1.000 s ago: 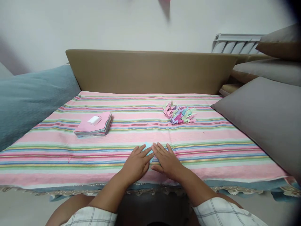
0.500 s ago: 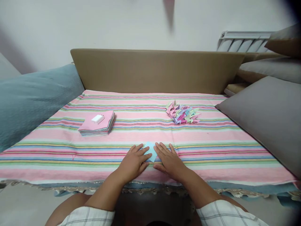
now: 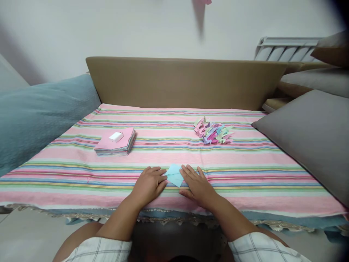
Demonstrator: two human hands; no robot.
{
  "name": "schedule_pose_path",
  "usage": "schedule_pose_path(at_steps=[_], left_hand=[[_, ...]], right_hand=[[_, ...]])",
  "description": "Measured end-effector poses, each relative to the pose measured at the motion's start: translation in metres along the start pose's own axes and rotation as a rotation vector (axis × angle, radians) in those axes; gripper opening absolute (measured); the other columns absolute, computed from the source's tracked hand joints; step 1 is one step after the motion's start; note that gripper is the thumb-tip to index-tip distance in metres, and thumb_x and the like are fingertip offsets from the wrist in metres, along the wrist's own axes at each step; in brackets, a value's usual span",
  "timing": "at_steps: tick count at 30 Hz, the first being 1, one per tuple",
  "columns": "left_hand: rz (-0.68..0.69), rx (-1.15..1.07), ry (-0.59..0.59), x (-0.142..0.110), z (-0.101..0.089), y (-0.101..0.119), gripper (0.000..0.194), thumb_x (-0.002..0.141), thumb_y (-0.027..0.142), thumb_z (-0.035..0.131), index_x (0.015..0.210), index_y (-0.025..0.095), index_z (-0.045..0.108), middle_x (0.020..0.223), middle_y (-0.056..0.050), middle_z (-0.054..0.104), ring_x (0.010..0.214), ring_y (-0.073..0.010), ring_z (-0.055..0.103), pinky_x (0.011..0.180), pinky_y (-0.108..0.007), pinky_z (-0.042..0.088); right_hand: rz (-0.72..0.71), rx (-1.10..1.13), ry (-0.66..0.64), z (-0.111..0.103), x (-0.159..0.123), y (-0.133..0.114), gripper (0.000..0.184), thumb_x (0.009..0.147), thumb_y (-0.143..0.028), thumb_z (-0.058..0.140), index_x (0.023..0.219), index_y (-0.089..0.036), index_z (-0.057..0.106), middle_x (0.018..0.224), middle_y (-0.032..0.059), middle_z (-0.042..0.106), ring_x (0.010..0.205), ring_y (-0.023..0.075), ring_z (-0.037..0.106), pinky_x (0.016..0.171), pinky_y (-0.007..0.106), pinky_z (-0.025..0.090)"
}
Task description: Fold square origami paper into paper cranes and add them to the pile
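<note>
A small light-blue sheet of folding paper (image 3: 174, 176) lies on the striped cloth in front of me, with a crease or folded edge running across its middle. My left hand (image 3: 149, 183) rests beside its left corner, fingertips touching that corner, thumb apart from the fingers. On the other side, my right hand (image 3: 196, 185) lies flat with fingers stretched out, the tips pressing the paper's right edge. Most of the sheet shows between the two hands.
Pink-topped paper stack (image 3: 114, 142) at left carries a white plug adapter (image 3: 116, 137). Folded paper cranes (image 3: 212, 131) are heaped at back right. The striped cloth (image 3: 68, 167) is bordered by a blue cushion (image 3: 46, 112), grey cushions (image 3: 305, 134) and a brown backrest (image 3: 180, 83).
My left hand has slid left off the paper's middle to its left corner, so more of the sheet shows. My right hand stays on the right edge. The view has shifted slightly.
</note>
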State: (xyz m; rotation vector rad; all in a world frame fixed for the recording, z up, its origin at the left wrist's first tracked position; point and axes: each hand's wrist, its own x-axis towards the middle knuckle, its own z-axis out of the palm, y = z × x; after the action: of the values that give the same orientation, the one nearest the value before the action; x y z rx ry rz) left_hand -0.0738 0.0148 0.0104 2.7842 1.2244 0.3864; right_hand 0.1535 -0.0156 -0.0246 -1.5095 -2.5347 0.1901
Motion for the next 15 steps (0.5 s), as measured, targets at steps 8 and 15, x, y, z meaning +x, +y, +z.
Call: schedule_pose_path(at_steps=[8, 15], left_hand=[[-0.135, -0.045, 0.204, 0.002, -0.004, -0.006, 0.021, 0.084, 0.032, 0.051, 0.080, 0.021, 0.068, 0.099, -0.006, 0.070, 0.093, -0.0218, 0.062, 0.085, -0.039, 0.044], [0.093, -0.038, 0.174, 0.005, 0.015, -0.001, 0.033, 0.075, 0.038, 0.065, 0.106, 0.027, 0.064, 0.114, -0.006, 0.064, 0.109, -0.0260, 0.055, 0.097, -0.048, 0.036]], right_hand=[[-0.006, -0.016, 0.029, 0.002, 0.000, 0.000, 0.070, 0.085, -0.058, 0.038, 0.141, -0.017, 0.026, 0.146, 0.0126, 0.027, 0.135, 0.0280, 0.021, 0.106, 0.057, 0.017], [0.012, -0.026, 0.026, 0.001, 0.000, -0.002, 0.069, 0.085, -0.056, 0.041, 0.141, -0.016, 0.027, 0.146, 0.0119, 0.026, 0.135, 0.0280, 0.022, 0.107, 0.056, 0.017]])
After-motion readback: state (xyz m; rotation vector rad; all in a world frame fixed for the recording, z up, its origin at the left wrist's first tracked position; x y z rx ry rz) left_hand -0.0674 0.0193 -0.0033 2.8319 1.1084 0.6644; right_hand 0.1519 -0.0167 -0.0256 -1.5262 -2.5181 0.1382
